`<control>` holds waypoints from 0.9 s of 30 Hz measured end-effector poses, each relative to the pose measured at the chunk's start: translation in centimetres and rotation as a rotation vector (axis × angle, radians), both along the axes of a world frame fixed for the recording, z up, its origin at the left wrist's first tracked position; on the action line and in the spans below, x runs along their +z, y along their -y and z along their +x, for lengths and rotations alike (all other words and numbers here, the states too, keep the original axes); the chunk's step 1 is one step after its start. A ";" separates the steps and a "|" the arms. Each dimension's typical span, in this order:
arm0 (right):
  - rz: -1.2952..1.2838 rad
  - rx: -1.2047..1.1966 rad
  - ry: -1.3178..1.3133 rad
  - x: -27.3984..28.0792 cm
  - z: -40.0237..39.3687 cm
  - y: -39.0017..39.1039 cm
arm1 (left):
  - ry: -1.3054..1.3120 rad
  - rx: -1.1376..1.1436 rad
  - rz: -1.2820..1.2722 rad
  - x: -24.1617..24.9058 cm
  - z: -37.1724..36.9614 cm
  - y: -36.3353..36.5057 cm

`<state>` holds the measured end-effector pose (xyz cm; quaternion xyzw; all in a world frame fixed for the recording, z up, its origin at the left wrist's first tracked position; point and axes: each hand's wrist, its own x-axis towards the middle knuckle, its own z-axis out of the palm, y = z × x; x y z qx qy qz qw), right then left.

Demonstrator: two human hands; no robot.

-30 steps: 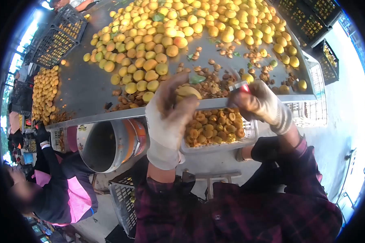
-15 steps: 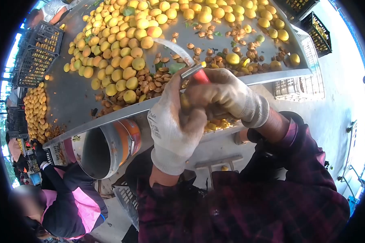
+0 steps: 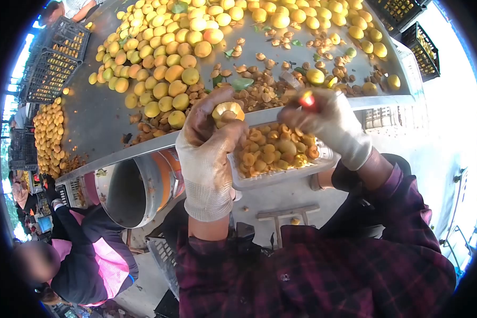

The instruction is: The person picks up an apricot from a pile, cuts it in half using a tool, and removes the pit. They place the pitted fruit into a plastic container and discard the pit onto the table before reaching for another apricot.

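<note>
Nearest is the dark plaid shirt [image 3: 302, 270] of the person, with a low stool frame [image 3: 289, 213] on the floor below and a black crate [image 3: 164, 254] to its left. The left hand [image 3: 209, 146], in a pale glove stained dark at the fingers, is held up at the table's near edge; its fingers and thumb are curled round a cut fruit [image 3: 228, 112], the opening turned up with a brown pit showing inside. The right hand [image 3: 331, 124], also gloved and rather blurred, is closed round the red handle of a knife [image 3: 307, 100], well apart from the fruit; the blade is a faint blur over the table. Below and between the hands, a pale plastic tub [image 3: 252, 183] holds many fruit halves [image 3: 265, 151]. Left of it stands a bucket [image 3: 123, 193], its mouth towards the camera. Farther left, a co-worker [image 3: 85, 254] in black and pink reaches a dark-gloved hand [image 3: 50, 188] to the table. On the metal table [image 3: 98, 106], brown pits [image 3: 259, 90] and a green leaf [image 3: 242, 84] lie near the edge, with whole fruits [image 3: 169, 74] heaped beyond. Stacked black crates [image 3: 58, 63] of fruit stand at the far left, beside another person's striped sleeve [image 3: 78, 7].
</note>
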<state>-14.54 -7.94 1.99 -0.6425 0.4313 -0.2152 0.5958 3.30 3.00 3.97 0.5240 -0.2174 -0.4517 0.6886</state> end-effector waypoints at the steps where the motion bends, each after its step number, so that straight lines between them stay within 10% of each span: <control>1: -0.113 -0.099 -0.058 0.8 0.1 0.4 | 0.037 0.021 -0.012 -0.3 -0.2 0.2; 3: -0.054 0.116 0.643 -0.7 -1.5 3.0 | 0.066 0.028 -0.027 -0.6 -0.7 0.5; 5: 0.005 -0.077 0.762 2.4 0.8 2.4 | 0.104 -0.044 0.018 -0.6 -1.2 0.7; 11: -0.397 -0.076 0.401 4.4 2.2 0.3 | 0.115 -0.067 0.023 -0.2 -1.8 1.0; 27: 0.109 -0.337 0.332 4.7 3.8 -1.7 | 0.690 0.299 -0.170 -1.5 -2.7 1.5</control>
